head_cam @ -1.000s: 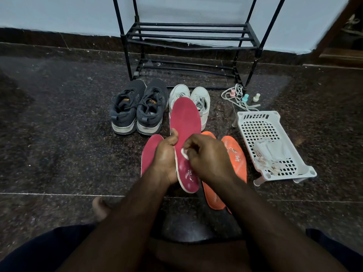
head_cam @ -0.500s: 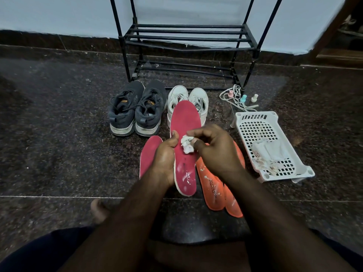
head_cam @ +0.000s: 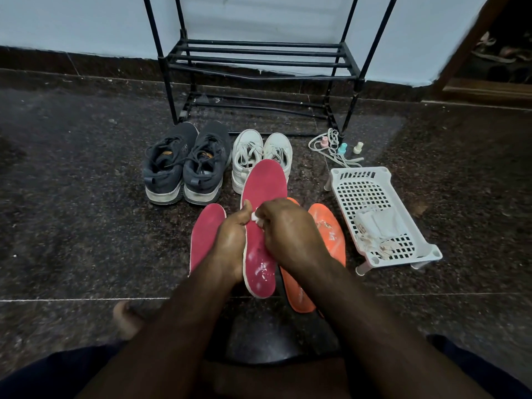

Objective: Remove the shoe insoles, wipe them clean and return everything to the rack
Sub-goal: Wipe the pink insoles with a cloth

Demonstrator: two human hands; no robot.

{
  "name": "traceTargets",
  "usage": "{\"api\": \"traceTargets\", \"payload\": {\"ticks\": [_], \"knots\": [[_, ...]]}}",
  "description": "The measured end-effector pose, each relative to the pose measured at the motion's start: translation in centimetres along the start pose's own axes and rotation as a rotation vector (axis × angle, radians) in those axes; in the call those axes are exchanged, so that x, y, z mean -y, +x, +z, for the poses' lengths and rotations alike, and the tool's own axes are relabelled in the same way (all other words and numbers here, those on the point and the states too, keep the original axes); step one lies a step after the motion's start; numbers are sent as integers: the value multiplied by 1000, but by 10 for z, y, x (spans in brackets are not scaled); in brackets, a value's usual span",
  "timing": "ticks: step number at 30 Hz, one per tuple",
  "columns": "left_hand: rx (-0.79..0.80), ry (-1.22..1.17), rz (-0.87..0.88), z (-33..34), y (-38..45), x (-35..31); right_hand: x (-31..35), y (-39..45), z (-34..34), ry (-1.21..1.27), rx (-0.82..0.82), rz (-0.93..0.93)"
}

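Left hand [head_cam: 231,240] gripping the red insole [head_cam: 263,197] (held upright, above the floor). Right hand [head_cam: 290,226] pinching a white wipe [head_cam: 255,217] against it

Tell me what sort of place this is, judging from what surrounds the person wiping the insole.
Probably a home entryway or hallway floor. A black metal shoe rack stands against a pale wall, two pairs of sneakers, dark grey and white, sit on the dark speckled stone floor, and a wooden doorframe shows at right.

A red insole [head_cam: 263,185], white-flecked at the heel, is held up over the floor; another red one [head_cam: 204,231] and two orange insoles [head_cam: 331,237] lie flat below.
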State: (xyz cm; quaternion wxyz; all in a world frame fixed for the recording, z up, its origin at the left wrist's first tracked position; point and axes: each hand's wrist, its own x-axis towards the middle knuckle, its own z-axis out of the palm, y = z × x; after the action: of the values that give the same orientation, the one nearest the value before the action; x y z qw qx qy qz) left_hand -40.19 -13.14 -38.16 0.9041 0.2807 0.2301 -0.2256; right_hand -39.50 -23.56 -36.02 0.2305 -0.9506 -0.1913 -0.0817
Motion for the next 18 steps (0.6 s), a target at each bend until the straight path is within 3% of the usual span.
{"api": "traceTargets", "payload": {"ticks": [5, 10, 15, 18], "knots": [[-21, -22, 11, -3, 4, -2, 8, -5, 0, 29, 71, -63], [16, 0, 47, 2, 0, 3, -16, 8, 2, 52, -141, 59], [-43, 10, 43, -2, 3, -4, 0, -4, 13, 187, 20, 11], [-40, 14, 53, 1, 1, -4, -2, -3, 9, 210, -40, 7]]}}
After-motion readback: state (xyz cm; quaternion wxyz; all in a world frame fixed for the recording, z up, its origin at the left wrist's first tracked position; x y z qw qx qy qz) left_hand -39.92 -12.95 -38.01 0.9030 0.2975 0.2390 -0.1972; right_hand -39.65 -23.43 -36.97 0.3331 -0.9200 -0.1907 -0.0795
